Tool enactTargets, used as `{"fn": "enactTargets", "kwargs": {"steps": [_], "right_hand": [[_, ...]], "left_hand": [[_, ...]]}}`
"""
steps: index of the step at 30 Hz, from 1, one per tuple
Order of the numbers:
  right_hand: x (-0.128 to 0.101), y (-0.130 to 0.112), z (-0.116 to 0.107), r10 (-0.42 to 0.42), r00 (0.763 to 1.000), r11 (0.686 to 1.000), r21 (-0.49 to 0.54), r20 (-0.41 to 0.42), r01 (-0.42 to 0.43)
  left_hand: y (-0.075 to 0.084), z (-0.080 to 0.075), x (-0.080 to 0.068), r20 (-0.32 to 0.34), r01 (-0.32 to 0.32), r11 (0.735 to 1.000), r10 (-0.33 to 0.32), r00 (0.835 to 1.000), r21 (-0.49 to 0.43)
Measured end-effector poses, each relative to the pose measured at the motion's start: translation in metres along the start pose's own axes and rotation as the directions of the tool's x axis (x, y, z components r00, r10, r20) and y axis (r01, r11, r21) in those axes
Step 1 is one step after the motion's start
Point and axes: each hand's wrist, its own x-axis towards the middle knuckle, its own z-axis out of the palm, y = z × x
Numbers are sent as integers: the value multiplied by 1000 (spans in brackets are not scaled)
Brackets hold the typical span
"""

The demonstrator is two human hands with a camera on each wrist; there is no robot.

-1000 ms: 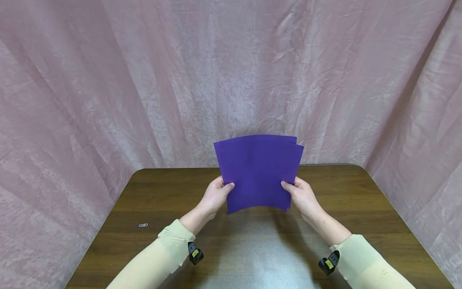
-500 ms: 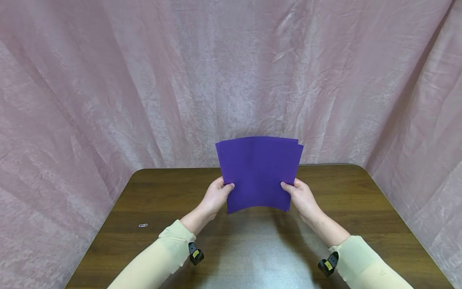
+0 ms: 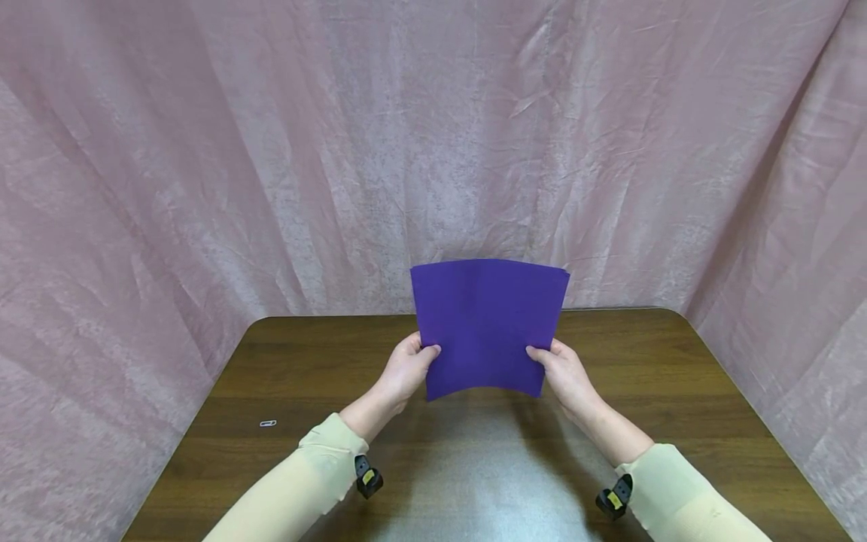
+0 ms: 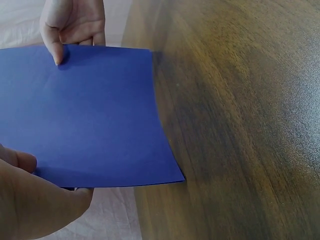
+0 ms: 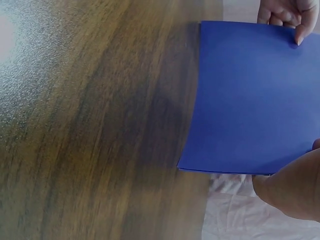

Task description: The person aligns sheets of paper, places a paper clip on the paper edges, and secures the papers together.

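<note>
Purple sheets of paper [image 3: 484, 324] are held up above the table, bowed in the middle, their edges almost in line. In the head view only a sliver of a rear sheet shows at the top right corner. My left hand [image 3: 405, 369] pinches the left side, thumb on the near face and fingers behind. The right hand [image 3: 567, 376] grips the opposite side the same way. Both wrist views show the paper [image 4: 90, 115] as blue, with its lower edge near the wooden surface. The fingers behind the sheets are mostly hidden.
A white paper clip [image 3: 268, 423] lies on the left part of the brown wooden table [image 3: 318, 354]. Pink curtains [image 3: 339, 150] hang behind the table and along its sides. A glossy reflection lies on the table's near middle.
The rear sheet, which stuck out at the top right, has slid nearly level with the front one. The top left edge has shifted slightly right and down. Both hands keep their grip.
</note>
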Motion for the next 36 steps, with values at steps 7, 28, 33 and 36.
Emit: {"fn": "enactTargets", "kwargs": {"steps": [7,28,33,36], "right_hand": [[0,2,1,16,1000,1000,2,-9,-16],[3,7,2,8,999,1000,-8,-49,-8],[3,7,1,10,998,1000,-9,-56,-10],[1,6,1,5,999,1000,-6,-47,-5]], "left_hand": [[0,0,1,9,-4,1000,4,1000,-3],[5,1,0,1,-34,999,34,999,-37],[12,2,1,-30,-58,998,57,998,-37],[17,3,0,-49,-81,996,80,996,-34]]}}
